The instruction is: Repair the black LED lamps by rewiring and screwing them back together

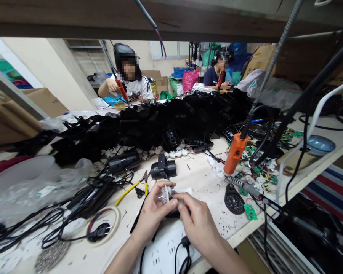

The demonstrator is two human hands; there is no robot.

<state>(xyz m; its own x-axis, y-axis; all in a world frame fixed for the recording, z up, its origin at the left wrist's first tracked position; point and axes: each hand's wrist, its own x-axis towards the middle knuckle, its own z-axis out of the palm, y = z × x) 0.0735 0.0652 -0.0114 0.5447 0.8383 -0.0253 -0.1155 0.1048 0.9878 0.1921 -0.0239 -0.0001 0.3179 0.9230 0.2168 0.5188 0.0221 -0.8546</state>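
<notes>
On the left part of the worktop (188,173), a corded black plug (100,231) lies over a tape roll (117,228), and yellow-handled pliers (128,192) rest just beside my left hand (154,203). If my arm snagged that tangle, I think it could jerk my hold. Near the middle, my left fingers curl round a small round part (165,195), raised above the worktop, with a black cylinder (168,168) just beyond it and a white socket strip (164,253) between my forearms. My right hand (196,213) meets it from the right, fingertips drawn narrow at its near side; whether they pinch something thin, I cannot tell. The likeliest trouble is here: a light left grip or an uneven push from the right could twist the part loose. Further right, an orange tool (236,152) hangs, and a green circuit board (250,212) lies near the worktop's right edge, where a stray elbow might sweep it off. The part itself looks clear and whitish, more silvery toward its right end; finer detail is too small to make out.
</notes>
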